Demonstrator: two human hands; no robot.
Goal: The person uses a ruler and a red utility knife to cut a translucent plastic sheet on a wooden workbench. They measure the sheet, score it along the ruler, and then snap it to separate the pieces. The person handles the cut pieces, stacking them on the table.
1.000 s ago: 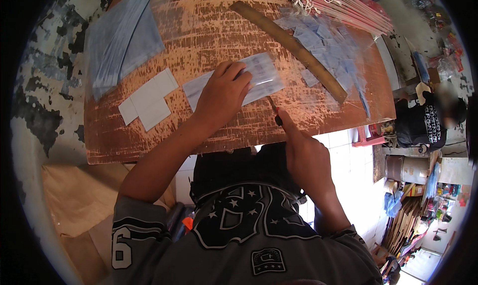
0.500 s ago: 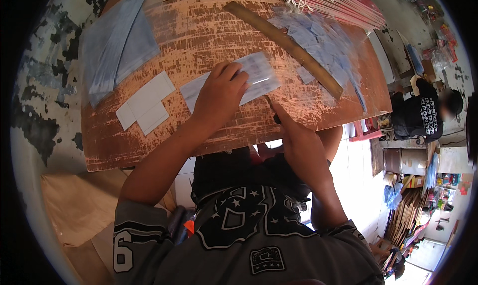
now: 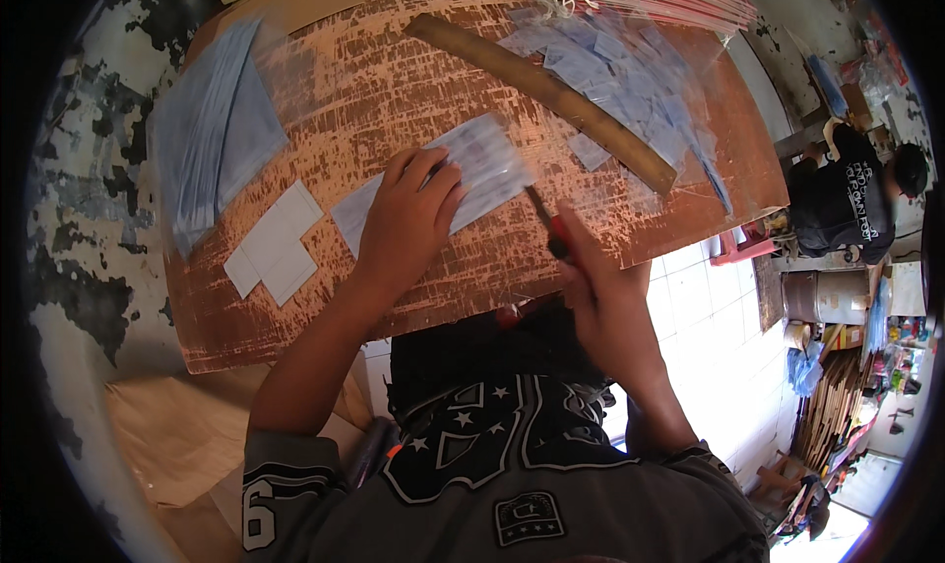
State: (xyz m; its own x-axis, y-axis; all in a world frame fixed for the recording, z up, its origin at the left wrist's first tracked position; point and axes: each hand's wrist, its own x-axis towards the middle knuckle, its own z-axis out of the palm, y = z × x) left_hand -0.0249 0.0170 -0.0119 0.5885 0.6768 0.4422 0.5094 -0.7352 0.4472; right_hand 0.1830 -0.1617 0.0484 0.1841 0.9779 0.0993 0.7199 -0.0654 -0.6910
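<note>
My left hand (image 3: 411, 204), fingers bent, presses down on a stack of pale translucent plastic sheets (image 3: 485, 159) lying slantwise on the worn wooden board (image 3: 369, 81). In my right hand (image 3: 610, 297) is a knife (image 3: 557, 238) with a dark and red handle, closed in the fingers. Its narrow dark blade reaches the right end of the sheets. Left of the left hand, white paper pieces (image 3: 274, 240) lie overlapping on the board.
Larger bluish plastic sheets (image 3: 212, 140) are piled at the left. A long flat wooden strip (image 3: 541, 95) lies diagonally, beside many small plastic pieces (image 3: 620, 81). Red-and-white sticks with cords (image 3: 650, 2) lie far right. Another person (image 3: 842, 194) is off to the right.
The knife has swung out to the right of the sheets and shows more of its handle. My view has shifted slightly, and the left hand still presses the sheets.
</note>
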